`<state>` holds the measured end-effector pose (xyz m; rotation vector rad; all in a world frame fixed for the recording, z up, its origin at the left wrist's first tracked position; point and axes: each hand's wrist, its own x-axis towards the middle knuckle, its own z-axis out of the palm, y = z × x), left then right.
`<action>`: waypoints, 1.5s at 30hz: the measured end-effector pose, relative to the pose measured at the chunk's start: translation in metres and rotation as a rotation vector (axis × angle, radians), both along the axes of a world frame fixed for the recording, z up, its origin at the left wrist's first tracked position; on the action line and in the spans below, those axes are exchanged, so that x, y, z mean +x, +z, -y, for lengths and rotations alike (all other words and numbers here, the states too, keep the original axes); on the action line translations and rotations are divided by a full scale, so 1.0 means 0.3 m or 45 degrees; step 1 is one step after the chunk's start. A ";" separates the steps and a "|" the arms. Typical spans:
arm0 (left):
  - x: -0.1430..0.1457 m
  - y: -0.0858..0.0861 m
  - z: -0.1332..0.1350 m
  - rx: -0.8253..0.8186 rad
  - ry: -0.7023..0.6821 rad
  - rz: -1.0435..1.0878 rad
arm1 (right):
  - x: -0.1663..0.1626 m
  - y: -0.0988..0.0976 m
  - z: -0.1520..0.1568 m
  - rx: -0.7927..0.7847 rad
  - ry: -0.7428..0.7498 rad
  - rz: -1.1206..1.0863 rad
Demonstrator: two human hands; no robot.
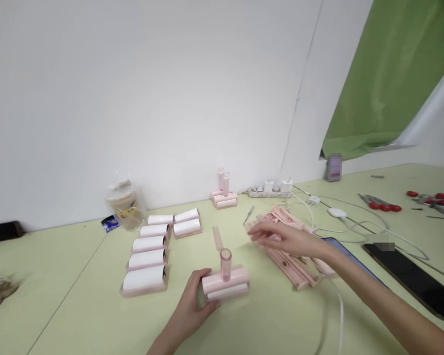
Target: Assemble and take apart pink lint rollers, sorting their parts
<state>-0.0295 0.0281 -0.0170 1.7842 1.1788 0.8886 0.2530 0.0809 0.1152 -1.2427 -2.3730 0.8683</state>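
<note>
My left hand is closed around the left end of a pink lint roller, which rests at the front middle of the table. A clear pink tubular handle stands upright from its top, and white shows along its lower side. My right hand hovers at a heap of pink plastic parts, fingers stretched out to the left and slightly blurred. Nothing is plainly visible in it. Between the hands and farther back lies a flat clear pink strip.
White rolls in pink holders stand in rows on the left. Two upright pink rollers are near the wall, beside a power strip. At right lie a phone, a tablet, white cables and red-handled tools.
</note>
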 end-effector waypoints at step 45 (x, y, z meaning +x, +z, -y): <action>0.275 0.195 -0.116 -0.115 -0.040 0.831 | -0.119 -0.074 -0.020 -0.854 -0.122 -1.402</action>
